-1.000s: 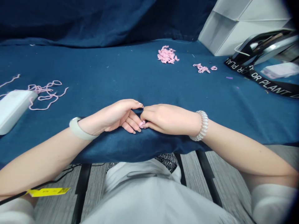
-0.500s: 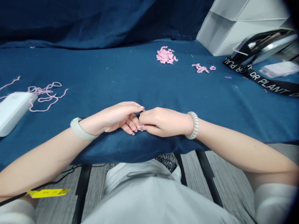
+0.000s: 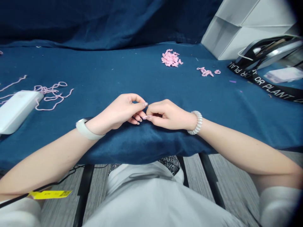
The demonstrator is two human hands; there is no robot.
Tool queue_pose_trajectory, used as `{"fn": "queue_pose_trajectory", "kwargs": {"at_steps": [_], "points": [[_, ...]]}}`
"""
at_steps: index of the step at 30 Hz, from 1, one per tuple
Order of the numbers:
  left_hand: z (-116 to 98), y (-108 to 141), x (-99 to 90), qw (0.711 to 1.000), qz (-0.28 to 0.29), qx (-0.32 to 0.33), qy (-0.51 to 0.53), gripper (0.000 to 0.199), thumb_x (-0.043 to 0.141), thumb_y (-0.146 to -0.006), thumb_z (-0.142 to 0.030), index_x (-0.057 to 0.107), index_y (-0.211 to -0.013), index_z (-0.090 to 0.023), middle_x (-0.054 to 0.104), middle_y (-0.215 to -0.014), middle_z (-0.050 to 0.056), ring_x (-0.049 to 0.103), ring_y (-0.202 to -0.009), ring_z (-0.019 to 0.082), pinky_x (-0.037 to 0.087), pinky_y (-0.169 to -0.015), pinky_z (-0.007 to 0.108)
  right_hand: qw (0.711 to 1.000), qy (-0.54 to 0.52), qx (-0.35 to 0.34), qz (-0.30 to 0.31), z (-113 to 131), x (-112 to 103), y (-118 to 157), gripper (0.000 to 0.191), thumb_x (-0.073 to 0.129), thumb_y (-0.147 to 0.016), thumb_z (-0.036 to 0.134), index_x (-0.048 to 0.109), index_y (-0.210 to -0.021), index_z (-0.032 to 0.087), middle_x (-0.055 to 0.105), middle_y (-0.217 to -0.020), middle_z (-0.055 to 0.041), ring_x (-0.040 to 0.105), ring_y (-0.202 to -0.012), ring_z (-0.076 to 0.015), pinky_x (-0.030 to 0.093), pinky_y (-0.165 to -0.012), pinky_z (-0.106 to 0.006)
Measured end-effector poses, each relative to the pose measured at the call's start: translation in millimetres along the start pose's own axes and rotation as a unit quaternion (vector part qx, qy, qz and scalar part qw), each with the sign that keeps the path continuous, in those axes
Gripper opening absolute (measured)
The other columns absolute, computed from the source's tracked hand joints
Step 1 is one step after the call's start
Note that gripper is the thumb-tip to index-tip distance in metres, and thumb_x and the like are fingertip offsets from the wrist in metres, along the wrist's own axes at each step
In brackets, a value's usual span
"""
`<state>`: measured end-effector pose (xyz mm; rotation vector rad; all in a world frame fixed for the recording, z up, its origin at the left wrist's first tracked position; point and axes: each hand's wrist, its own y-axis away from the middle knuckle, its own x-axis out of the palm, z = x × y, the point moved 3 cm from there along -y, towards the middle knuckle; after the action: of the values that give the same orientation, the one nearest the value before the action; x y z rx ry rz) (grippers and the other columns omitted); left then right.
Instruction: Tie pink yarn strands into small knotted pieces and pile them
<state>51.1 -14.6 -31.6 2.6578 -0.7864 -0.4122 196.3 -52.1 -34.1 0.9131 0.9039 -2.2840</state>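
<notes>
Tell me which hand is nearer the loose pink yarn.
Left: the left hand lies to the right of the loose pink yarn, and the right hand lies farther right.

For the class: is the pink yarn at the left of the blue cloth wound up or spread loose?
Spread loose: the pink yarn lies in open, straggling loops on the blue cloth.
</notes>
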Motion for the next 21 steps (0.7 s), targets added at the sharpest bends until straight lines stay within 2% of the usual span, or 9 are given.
{"fn": "queue_pose_trajectory", "kwargs": {"at_steps": [2,4,7,9,11,13,16,18,21], "points": [[1.0,-1.6,0.9,1.000,-0.011,0.003,-0.022,0.008,0.059,-0.081,-0.024,0.056,-0.082,-0.016,0.064,-0.057,0.000,0.054,-0.044,0.008,0.047,-0.045,0.019,1.000,0.005,-0.005,0.000,0.2,1.2,-0.3,0.018,0.051,-0.086,0.011,0.051,-0.068,0.014,0.049,-0.061,0.0030,0.042,-0.054,-0.0053,0.033,-0.058,-0.017],[1.3,-4.5,-1.0,0.995,-0.029,0.033,-0.092,0.010,0.059,-0.081,-0.027,0.058,-0.082,-0.017,0.062,-0.055,0.000,0.053,-0.043,0.009,0.044,-0.044,0.018,1.000,0.012,-0.012,0.009,1.9,3.5,-0.4,0.020,0.051,-0.086,0.011,0.050,-0.066,0.014,0.048,-0.061,0.0029,0.043,-0.055,-0.0058,0.033,-0.059,-0.018],[-1.5,-9.5,-9.9,0.952,-0.105,0.129,-0.257,0.018,0.062,-0.079,-0.034,0.061,-0.077,-0.016,0.057,-0.051,0.000,0.049,-0.043,0.009,0.035,-0.041,0.018,0.999,0.020,-0.019,0.033,5.9,7.7,0.0,0.020,0.051,-0.086,0.012,0.052,-0.066,0.013,0.050,-0.062,0.0017,0.044,-0.058,-0.0063,0.034,-0.061,-0.019],[-0.9,-13.0,-16.0,0.934,-0.133,0.150,-0.294,0.021,0.062,-0.078,-0.037,0.061,-0.076,-0.016,0.055,-0.050,-0.001,0.047,-0.043,0.009,0.032,-0.040,0.018,0.999,0.000,-0.014,0.029,7.6,8.1,0.4,0.021,0.052,-0.088,0.016,0.054,-0.067,0.013,0.051,-0.063,0.0016,0.043,-0.057,-0.0058,0.034,-0.060,-0.019],[2.6,-16.3,-18.5,0.959,-0.094,0.129,-0.235,0.020,0.061,-0.080,-0.036,0.061,-0.080,-0.016,0.056,-0.054,-0.001,0.051,-0.047,0.009,0.037,-0.042,0.018,0.999,-0.044,0.017,0.006,6.3,5.7,0.7,0.023,0.053,-0.089,0.021,0.055,-0.067,0.013,0.051,-0.061,0.0020,0.041,-0.055,-0.0052,0.034,-0.058,-0.019],[4.7,-16.5,-16.1,0.982,-0.017,0.113,-0.151,0.018,0.061,-0.081,-0.033,0.061,-0.082,-0.016,0.061,-0.063,0.000,0.056,-0.055,0.009,0.046,-0.048,0.018,0.992,-0.101,0.075,-0.021,1.7,1.8,1.2,0.026,0.054,-0.089,0.026,0.055,-0.067,0.013,0.051,-0.059,0.0021,0.040,-0.053,-0.0052,0.033,-0.054,-0.019],[3.1,-11.1,-10.2,0.985,0.071,0.125,-0.097,0.016,0.064,-0.080,-0.030,0.064,-0.081,-0.014,0.063,-0.071,0.002,0.060,-0.064,0.010,0.052,-0.053,0.019,0.970,-0.184,0.145,-0.061,-5.3,-5.5,2.1,0.024,0.056,-0.087,0.027,0.055,-0.067,0.012,0.053,-0.059,0.0016,0.043,-0.053,-0.0057,0.035,-0.052,-0.019],[0.8,-7.2,-8.2,0.981,0.087,0.148,-0.088,0.016,0.067,-0.078,-0.029,0.065,-0.081,-0.013,0.063,-0.071,0.002,0.059,-0.063,0.010,0.052,-0.051,0.018,0.960,-0.215,0.159,-0.084,-7.4,-10.1,1.9,0.022,0.057,-0.085,0.024,0.055,-0.067,0.012,0.055,-0.060,0.0013,0.046,-0.055,-0.0063,0.037,-0.054,-0.019],[-1.9,-4.2,-8.1,0.977,0.079,0.186,-0.065,0.018,0.069,-0.078,-0.030,0.067,-0.082,-0.012,0.064,-0.072,0.003,0.059,-0.061,0.010,0.052,-0.048,0.017,0.954,-0.231,0.166,-0.096,-8.1,-13.8,1.4,0.020,0.057,-0.084,0.021,0.056,-0.066,0.012,0.056,-0.059,0.0013,0.048,-0.055,-0.0064,0.038,-0.055,-0.020]]}}
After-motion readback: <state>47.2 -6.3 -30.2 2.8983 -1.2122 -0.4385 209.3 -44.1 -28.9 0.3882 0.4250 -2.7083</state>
